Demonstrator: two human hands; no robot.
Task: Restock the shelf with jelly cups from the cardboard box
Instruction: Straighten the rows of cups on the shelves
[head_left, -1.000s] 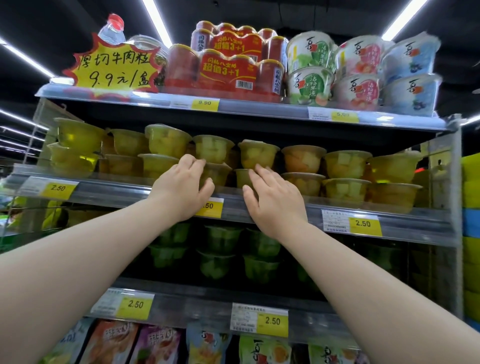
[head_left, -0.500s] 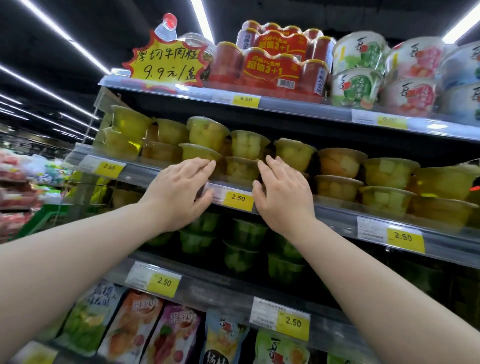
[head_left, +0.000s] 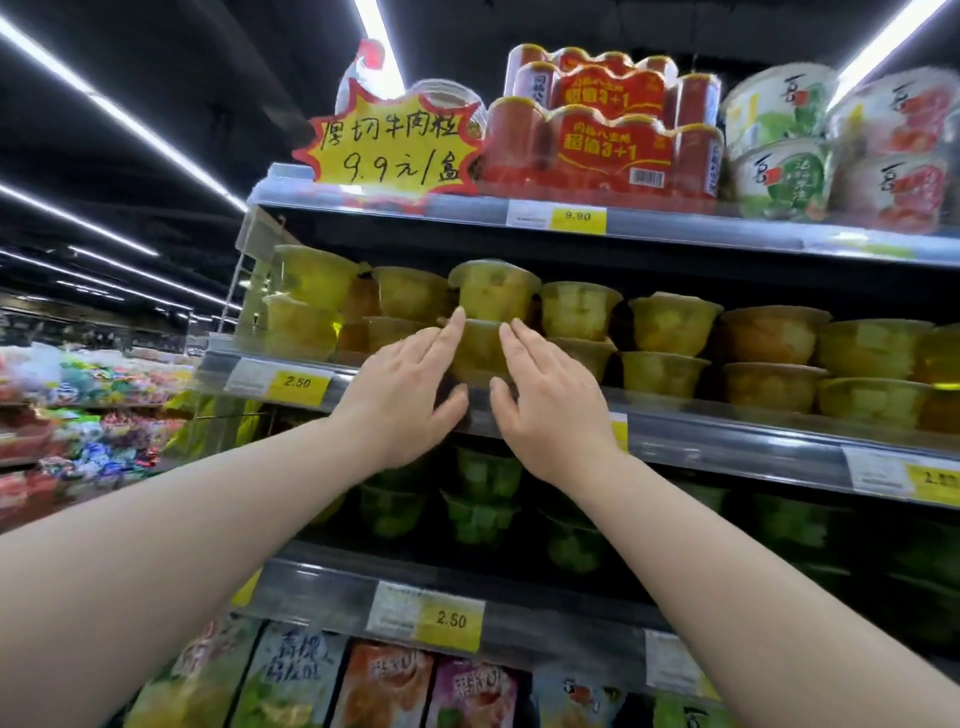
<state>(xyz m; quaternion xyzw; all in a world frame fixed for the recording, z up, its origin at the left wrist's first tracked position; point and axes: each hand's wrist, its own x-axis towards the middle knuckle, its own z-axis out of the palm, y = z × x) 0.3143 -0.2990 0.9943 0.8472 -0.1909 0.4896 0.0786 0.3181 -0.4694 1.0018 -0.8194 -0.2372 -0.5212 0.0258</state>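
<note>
Yellow jelly cups stand two high along the middle shelf (head_left: 727, 441). One stack (head_left: 491, 296) sits between my hands. My left hand (head_left: 405, 387) has straight fingers along the left side of its lower cup (head_left: 480, 345), index tip at the upper cup's base. My right hand (head_left: 550, 395) lies with straight fingers against the right side of the same lower cup. Neither hand curls round a cup. More yellow and orange cups (head_left: 769, 338) run to the right. The cardboard box is out of view.
Green jelly cups (head_left: 483, 499) fill the shelf below. Red can packs (head_left: 602, 135), white tubs (head_left: 779, 156) and a yellow price sign (head_left: 389, 150) occupy the top shelf. Pouches (head_left: 384, 686) hang at the bottom. Another aisle of sweets (head_left: 78, 415) lies left.
Both hands moved left along the shelf and closer together, from resting on the shelf edge to flanking one stack of cups. The camera turned left.
</note>
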